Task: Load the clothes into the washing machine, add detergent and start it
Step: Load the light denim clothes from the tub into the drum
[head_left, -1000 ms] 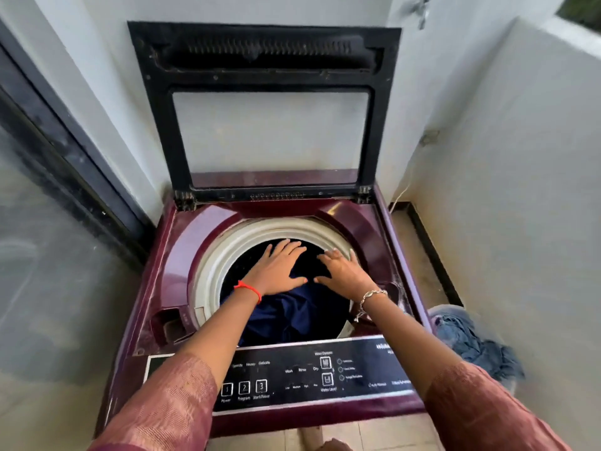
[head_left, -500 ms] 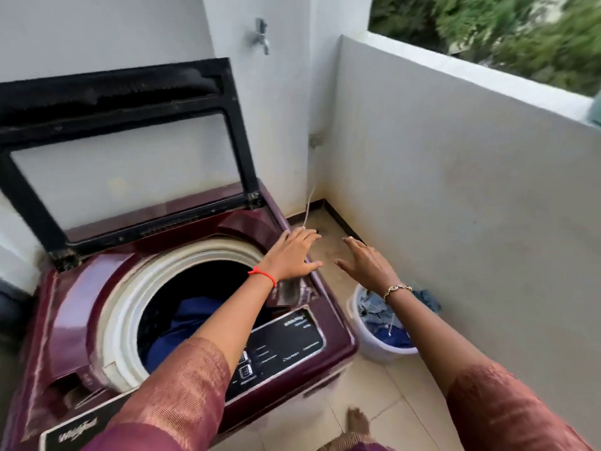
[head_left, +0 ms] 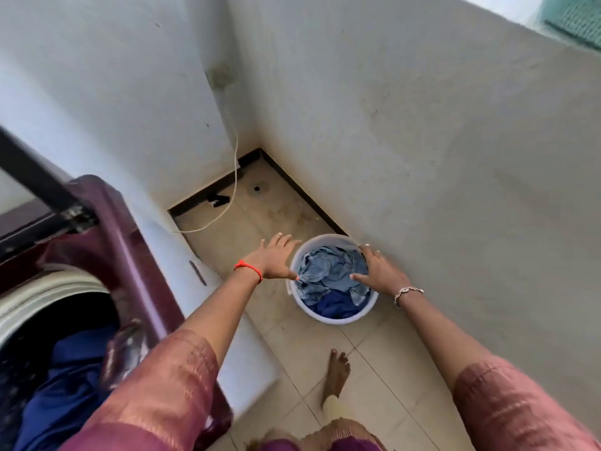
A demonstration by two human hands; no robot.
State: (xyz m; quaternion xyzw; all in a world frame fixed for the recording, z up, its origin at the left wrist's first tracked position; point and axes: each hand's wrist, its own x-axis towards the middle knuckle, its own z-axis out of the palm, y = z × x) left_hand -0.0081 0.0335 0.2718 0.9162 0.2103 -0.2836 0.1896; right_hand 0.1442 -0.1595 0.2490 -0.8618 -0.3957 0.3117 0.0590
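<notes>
Our left hand (head_left: 272, 259) is at nine o'clock of the bucket (head_left: 337, 319), right hand (head_left: 378, 272) at three. Both grips wide.

Head-worn camera looks steeply down over bucket (head_left: 326, 318) and floor (head_left: 292, 213)

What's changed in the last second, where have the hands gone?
Both hands left the dark blue clothes in the washing machine and swung right and down: the left hand hovers beside the white bucket, the right hand over its light blue clothes. Neither grips anything. The lid stays up.
</notes>
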